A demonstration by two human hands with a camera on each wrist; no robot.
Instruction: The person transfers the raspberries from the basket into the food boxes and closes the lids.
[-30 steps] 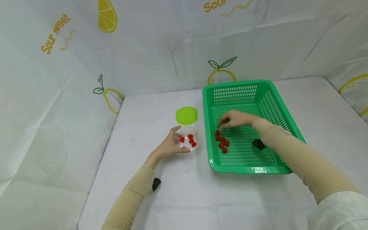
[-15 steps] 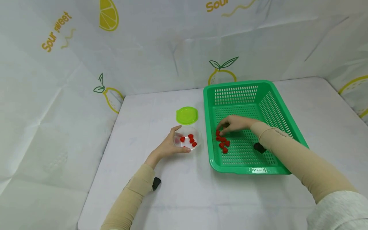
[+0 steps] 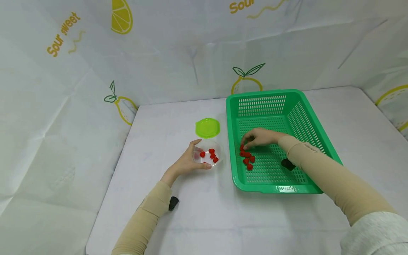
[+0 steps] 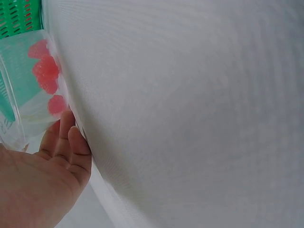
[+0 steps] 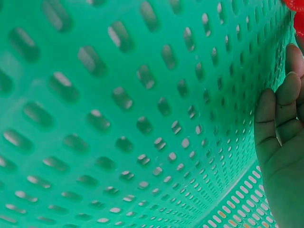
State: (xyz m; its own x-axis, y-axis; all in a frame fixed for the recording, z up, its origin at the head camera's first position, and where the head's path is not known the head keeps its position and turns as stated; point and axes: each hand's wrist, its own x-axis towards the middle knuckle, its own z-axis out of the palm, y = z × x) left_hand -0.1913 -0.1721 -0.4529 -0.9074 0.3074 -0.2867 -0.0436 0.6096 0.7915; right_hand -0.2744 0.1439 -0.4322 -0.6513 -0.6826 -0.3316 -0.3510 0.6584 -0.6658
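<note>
My left hand (image 3: 186, 163) grips a small clear plastic bowl (image 3: 220, 151) on the table, thumb on the near side and fingers on the far side. Several red raspberries (image 3: 212, 156) lie inside, also visible through its wall in the left wrist view. My right hand (image 3: 259, 137) reaches into a green slotted basket (image 3: 233, 171) and pinches a raspberry (image 3: 242, 147) near the basket's left wall. Several more raspberries (image 3: 247, 155) lie just below it on the basket floor. In the right wrist view, red berries (image 5: 299, 23) show only at the upper right corner, by the fingertips.
A bright green lid (image 3: 207, 128) lies flat behind the bowl, left of the basket. A white cloth with lemon prints covers the back wall (image 3: 178, 63), and a white cover (image 3: 204, 212) lies over the table.
My right hand has moved slightly down toward the raspberries, and its fingertips have come together on the uppermost one. The left hand and the bowl stay in place.
</note>
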